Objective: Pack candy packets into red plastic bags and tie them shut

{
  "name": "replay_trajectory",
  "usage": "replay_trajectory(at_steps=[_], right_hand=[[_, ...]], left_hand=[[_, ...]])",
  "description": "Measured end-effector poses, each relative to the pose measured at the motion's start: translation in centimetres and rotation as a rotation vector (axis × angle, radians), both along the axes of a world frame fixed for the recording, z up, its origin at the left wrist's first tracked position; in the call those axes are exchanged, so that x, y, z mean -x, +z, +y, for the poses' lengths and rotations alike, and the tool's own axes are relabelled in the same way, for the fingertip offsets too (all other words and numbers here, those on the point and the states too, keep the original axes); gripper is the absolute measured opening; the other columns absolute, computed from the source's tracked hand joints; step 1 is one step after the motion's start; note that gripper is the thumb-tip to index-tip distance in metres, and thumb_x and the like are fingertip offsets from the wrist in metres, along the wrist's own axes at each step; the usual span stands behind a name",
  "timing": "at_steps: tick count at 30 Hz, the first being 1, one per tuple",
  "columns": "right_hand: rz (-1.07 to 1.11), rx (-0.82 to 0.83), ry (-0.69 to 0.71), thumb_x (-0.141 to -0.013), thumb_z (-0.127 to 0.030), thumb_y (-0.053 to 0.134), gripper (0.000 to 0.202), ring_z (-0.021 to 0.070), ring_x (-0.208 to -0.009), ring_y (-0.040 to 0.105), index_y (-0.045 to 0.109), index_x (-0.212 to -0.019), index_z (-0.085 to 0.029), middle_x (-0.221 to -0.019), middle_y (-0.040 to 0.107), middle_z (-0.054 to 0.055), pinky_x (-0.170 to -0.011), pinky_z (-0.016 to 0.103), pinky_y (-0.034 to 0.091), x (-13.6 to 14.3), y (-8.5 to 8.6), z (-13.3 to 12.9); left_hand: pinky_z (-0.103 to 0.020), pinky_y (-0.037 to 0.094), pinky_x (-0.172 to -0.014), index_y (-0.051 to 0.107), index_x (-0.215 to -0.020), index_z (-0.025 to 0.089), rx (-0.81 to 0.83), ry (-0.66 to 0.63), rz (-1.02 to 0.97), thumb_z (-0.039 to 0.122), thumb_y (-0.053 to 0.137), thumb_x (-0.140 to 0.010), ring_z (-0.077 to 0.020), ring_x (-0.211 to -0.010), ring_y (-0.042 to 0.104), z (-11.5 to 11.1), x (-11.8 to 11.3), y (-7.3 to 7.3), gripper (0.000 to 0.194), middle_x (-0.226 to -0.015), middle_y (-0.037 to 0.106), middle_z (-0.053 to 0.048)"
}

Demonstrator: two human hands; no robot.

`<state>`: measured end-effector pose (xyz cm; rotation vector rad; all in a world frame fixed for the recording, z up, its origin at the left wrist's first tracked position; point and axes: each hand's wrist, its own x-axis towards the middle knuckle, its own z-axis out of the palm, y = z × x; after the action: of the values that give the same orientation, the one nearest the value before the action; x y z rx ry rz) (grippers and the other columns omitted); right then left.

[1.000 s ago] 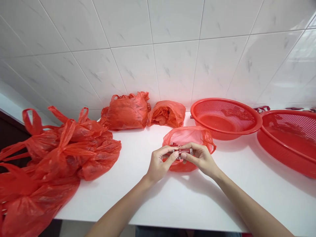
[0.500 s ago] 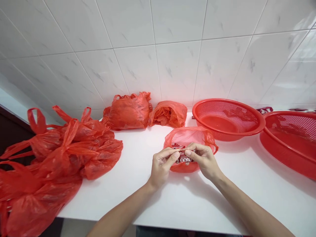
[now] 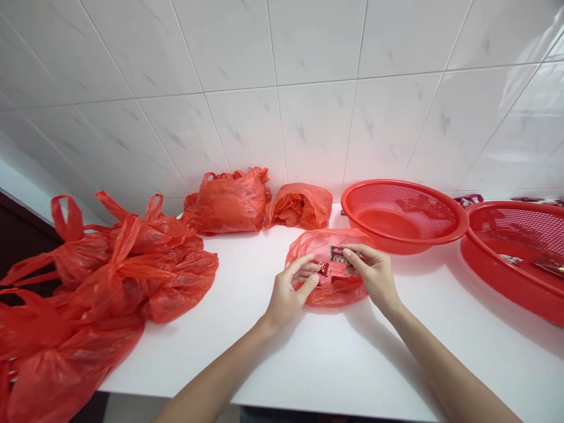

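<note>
A red plastic bag lies with its mouth open on the white table, and both hands are above it. Between the thumb and fingers of my right hand is a small dark red wrapped packet with pale lettering. My left hand is closed loosely on another small red printed packet, which rests against its fingertips. The two packets are apart. Further red wrapping shows inside the bag, partly covered by the fingers.
Several tied red bags are heaped at the left. By the tiled wall stand a full red bag and a crumpled one. A red colander and a red basket with some packets in it stand at the right.
My hands, which were pinching together at one spot over the bag, have moved apart. My right hand has lifted slightly up and right with a packet. The view has turned slightly right.
</note>
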<state>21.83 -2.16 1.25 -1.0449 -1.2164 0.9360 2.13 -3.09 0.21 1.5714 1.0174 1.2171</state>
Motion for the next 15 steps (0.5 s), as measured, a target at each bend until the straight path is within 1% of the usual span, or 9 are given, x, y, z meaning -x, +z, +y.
replay_trajectory(at_steps=[1, 2, 3, 4, 5, 7, 10, 13, 15], right_hand=[[-0.094, -0.017, -0.044, -0.082, -0.049, 0.072, 0.033, 0.0236, -0.079, 0.075, 0.078, -0.1, -0.022, -0.099, 0.08, 0.008, -0.074, 0.036, 0.061, -0.3, -0.1, 0.2], [-0.201, -0.023, -0.071, -0.085, -0.046, 0.068, 0.034, 0.0273, -0.096, 0.075, 0.077, -0.107, -0.022, -0.109, 0.079, 0.009, -0.087, 0.04, 0.059, -0.5, -0.2, 0.4], [-0.309, -0.019, -0.084, -0.087, -0.043, 0.065, 0.034, 0.0293, -0.107, 0.072, 0.076, -0.111, -0.022, -0.115, 0.077, 0.01, -0.096, 0.043, 0.055, -0.7, -0.3, 0.5], [-0.413, -0.012, -0.086, -0.088, -0.038, 0.062, 0.033, 0.0301, -0.113, 0.07, 0.076, -0.113, -0.022, -0.118, 0.076, 0.01, -0.1, 0.044, 0.053, -0.9, -0.4, 0.6], [-0.507, -0.005, -0.081, -0.088, -0.034, 0.06, 0.032, 0.0302, -0.114, 0.07, 0.076, -0.112, -0.021, -0.118, 0.076, 0.01, -0.102, 0.044, 0.052, -1.1, -0.5, 0.7], [-0.644, 0.002, -0.051, -0.086, -0.025, 0.057, 0.03, 0.0291, -0.111, 0.071, 0.077, -0.108, -0.021, -0.115, 0.077, 0.009, -0.098, 0.04, 0.053, -1.3, -0.7, 0.7], [-0.772, 0.03, 0.02, -0.086, -0.02, 0.057, 0.027, 0.0272, -0.102, 0.074, 0.077, -0.104, -0.021, -0.108, 0.079, 0.008, -0.087, 0.034, 0.055, -1.2, -0.7, 0.5], [-0.905, 0.065, 0.059, -0.087, -0.017, 0.06, 0.02, 0.0262, -0.092, 0.074, 0.077, -0.097, -0.021, -0.103, 0.08, 0.008, -0.075, 0.03, 0.051, -0.9, -0.7, 0.2], [-0.979, 0.086, 0.078, -0.086, -0.015, 0.06, 0.018, 0.0245, -0.085, 0.073, 0.076, -0.092, -0.021, -0.099, 0.079, 0.007, -0.07, 0.028, 0.047, -0.7, -0.6, 0.1]], left_hand=[[-0.038, 0.059, -0.09, 0.067, -0.123, 0.017, -0.051, 0.02, 0.085, 0.025, 0.065, -0.085, -0.0208, -0.092, 0.073, 0.1, 0.1, -0.2, 0.039, -0.107, 0.076, -0.009], [-0.039, 0.058, -0.091, 0.067, -0.121, 0.018, -0.109, 0.041, 0.175, 0.022, 0.063, -0.085, -0.0206, -0.092, 0.073, 0.3, 0.2, -0.4, 0.037, -0.109, 0.076, -0.009], [-0.04, 0.057, -0.093, 0.068, -0.119, 0.019, -0.169, 0.062, 0.263, 0.019, 0.061, -0.085, -0.0212, -0.095, 0.072, 0.4, 0.2, -0.6, 0.035, -0.111, 0.075, -0.009], [-0.04, 0.056, -0.095, 0.069, -0.118, 0.02, -0.223, 0.08, 0.35, 0.017, 0.059, -0.085, -0.0221, -0.099, 0.072, 0.4, 0.3, -0.8, 0.034, -0.113, 0.074, -0.008], [-0.041, 0.055, -0.097, 0.069, -0.117, 0.021, -0.266, 0.097, 0.431, 0.016, 0.057, -0.086, -0.0232, -0.104, 0.07, 0.5, 0.4, -1.0, 0.034, -0.115, 0.074, -0.008], [-0.042, 0.055, -0.097, 0.068, -0.119, 0.022, -0.299, 0.126, 0.577, 0.015, 0.054, -0.087, -0.0247, -0.112, 0.068, 0.6, 0.5, -1.3, 0.035, -0.12, 0.073, -0.007], [-0.042, 0.056, -0.094, 0.064, -0.127, 0.022, -0.253, 0.167, 0.761, 0.017, 0.052, -0.091, -0.0259, -0.112, 0.068, 0.9, 0.8, -1.4, 0.038, -0.125, 0.07, -0.008], [-0.041, 0.056, -0.092, 0.061, -0.132, 0.023, -0.177, 0.188, 0.889, 0.023, 0.057, -0.091, -0.0279, -0.112, 0.068, 1.1, 0.9, -1.2, 0.041, -0.125, 0.07, -0.008], [-0.041, 0.055, -0.092, 0.06, -0.134, 0.023, -0.136, 0.188, 0.938, 0.025, 0.062, -0.089, -0.0288, -0.113, 0.067, 1.2, 0.8, -1.1, 0.045, -0.123, 0.07, -0.009]])
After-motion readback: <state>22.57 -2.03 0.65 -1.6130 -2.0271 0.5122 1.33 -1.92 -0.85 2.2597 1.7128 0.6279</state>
